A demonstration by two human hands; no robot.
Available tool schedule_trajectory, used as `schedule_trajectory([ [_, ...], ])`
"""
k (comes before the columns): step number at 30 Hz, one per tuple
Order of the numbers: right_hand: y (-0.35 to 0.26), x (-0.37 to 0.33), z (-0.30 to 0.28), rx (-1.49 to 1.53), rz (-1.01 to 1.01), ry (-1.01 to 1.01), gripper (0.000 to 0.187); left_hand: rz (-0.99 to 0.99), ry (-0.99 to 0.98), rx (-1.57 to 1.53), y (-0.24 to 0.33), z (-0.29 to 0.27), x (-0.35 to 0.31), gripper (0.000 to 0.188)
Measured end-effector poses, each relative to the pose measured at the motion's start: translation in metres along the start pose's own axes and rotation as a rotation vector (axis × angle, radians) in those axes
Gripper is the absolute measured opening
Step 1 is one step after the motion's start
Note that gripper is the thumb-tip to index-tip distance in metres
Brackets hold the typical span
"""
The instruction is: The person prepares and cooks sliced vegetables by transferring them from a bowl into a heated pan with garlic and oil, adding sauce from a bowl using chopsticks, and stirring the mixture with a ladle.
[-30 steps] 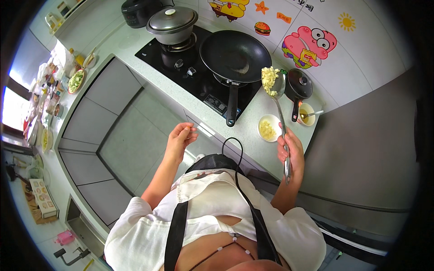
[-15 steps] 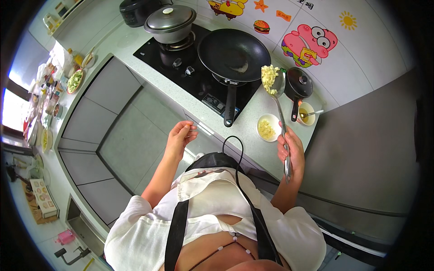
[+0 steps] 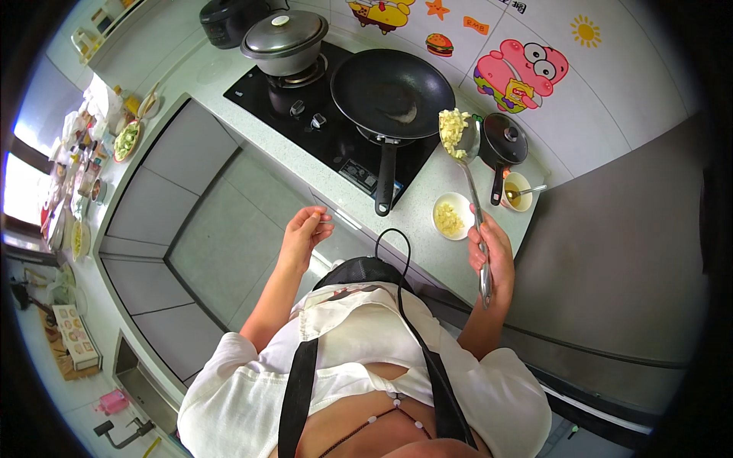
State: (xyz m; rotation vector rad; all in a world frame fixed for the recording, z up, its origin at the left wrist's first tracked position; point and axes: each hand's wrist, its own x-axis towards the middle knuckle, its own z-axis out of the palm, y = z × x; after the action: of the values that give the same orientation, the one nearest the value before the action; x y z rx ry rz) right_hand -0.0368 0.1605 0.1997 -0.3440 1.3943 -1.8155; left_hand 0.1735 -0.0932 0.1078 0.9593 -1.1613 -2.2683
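Note:
My right hand (image 3: pixel 495 256) is closed around the handle of a long metal ladle (image 3: pixel 471 187). In the ladle's bowl sits a heap of pale yellow chopped bits (image 3: pixel 452 131), like minced garlic, held beside the right rim of a black frying pan (image 3: pixel 393 95). Only a small whitish patch shows on the pan's dark bottom. Below the ladle a white bowl (image 3: pixel 452 229) on the counter holds more of the chopped bits. In front of the counter edge my left hand (image 3: pixel 307 231) hovers with fingers curled together, and nothing shows in it.
A lidded pot (image 3: pixel 286 46) stands on the left burner of the black hob (image 3: pixel 275 107). Right of the pan are a small lidded saucepan (image 3: pixel 506 141) and a bowl of yellowish liquid with a spoon (image 3: pixel 519 191). A grey appliance side (image 3: pixel 603 237) borders the counter.
The view has shifted very slightly. Both hands, the ladle and the pan otherwise stay as they were.

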Motion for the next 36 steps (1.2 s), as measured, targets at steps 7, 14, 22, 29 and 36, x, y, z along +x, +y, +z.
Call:
schedule_trajectory([
  [7, 0.000, 0.012, 0.000, -0.026, 0.017, -0.014, 0.040, -0.004, 0.014, -0.005, -0.001, -0.002, 0.000, 0.017],
  [14, -0.010, 0.089, 0.013, -0.271, -0.005, 0.019, 0.037, 0.004, 0.046, -0.033, -0.002, -0.013, -0.001, 0.017],
  [22, 0.007, 0.175, 0.013, -0.879, -0.075, 0.181, 0.052, 0.021, 0.082, -0.040, 0.002, -0.027, 0.000, 0.017],
  [29, 0.007, 0.170, 0.014, -1.296, -0.303, 0.219, 0.048, 0.028, 0.090, -0.052, 0.003, -0.032, 0.002, 0.018],
  [36, -0.010, 0.168, 0.014, -1.496, -0.291, 0.183, 0.048, 0.030, 0.073, -0.038, 0.002, -0.024, 0.002, 0.016],
])
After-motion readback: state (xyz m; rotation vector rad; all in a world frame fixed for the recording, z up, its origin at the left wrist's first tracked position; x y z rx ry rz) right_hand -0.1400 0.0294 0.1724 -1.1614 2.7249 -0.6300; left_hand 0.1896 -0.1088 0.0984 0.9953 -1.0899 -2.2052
